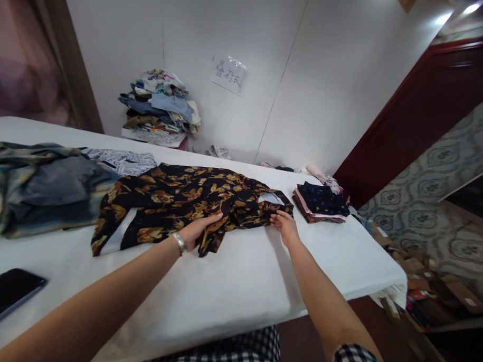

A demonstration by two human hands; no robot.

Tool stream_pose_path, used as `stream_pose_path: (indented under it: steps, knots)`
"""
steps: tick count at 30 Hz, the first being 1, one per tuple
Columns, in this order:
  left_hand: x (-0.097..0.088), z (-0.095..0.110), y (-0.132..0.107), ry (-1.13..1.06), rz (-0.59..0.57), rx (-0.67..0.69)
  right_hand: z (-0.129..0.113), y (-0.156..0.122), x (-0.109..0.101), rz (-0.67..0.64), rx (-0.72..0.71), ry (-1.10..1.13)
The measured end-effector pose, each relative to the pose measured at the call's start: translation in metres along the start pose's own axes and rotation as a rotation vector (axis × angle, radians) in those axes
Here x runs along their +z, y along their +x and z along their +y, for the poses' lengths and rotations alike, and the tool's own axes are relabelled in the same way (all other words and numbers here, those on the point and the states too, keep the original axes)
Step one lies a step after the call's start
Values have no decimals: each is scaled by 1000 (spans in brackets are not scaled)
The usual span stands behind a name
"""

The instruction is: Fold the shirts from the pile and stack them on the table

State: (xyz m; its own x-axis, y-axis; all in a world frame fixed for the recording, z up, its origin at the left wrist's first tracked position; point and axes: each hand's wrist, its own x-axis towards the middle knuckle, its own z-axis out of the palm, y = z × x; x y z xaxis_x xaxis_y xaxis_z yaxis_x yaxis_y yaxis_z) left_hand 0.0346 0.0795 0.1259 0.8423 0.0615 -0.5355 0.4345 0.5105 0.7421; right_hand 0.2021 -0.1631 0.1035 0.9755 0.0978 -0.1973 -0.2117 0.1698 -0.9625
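Observation:
A black shirt with a gold leaf print (177, 200) lies spread across the white table (241, 286). My left hand (198, 229) grips a fold of the shirt at its near edge, fingers closed over the cloth; a silver bracelet sits on that wrist. My right hand (285, 225) pinches the shirt's collar end at the right, fingers curled on the fabric.
A folded stack of dark garments (322, 202) sits right of the shirt. Bluish clothes (39, 187) lie heaped at the left, a patterned piece (123, 161) behind them. A black phone (8, 294) rests near left. A pile of clothes (160, 107) stands against the wall. Cardboard clutter (428, 282) lies on the floor at right.

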Motion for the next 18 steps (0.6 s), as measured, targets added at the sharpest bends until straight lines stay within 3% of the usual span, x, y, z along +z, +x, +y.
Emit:
stream_pose_path:
  steps: [6, 11, 14, 18]
  knots:
    - [-4, 40, -20, 262, -34, 100, 13, 10, -4, 19, 49, -89]
    - [-8, 77, -28, 245, -73, 255, 18, 29, 1, -26, 158, -67]
    - [-26, 91, -30, 183, -170, 161, 18, 41, 6, -64, 169, 47]
    - [-63, 98, -30, 242, -36, 93, 19, 51, 8, -58, 110, 216]
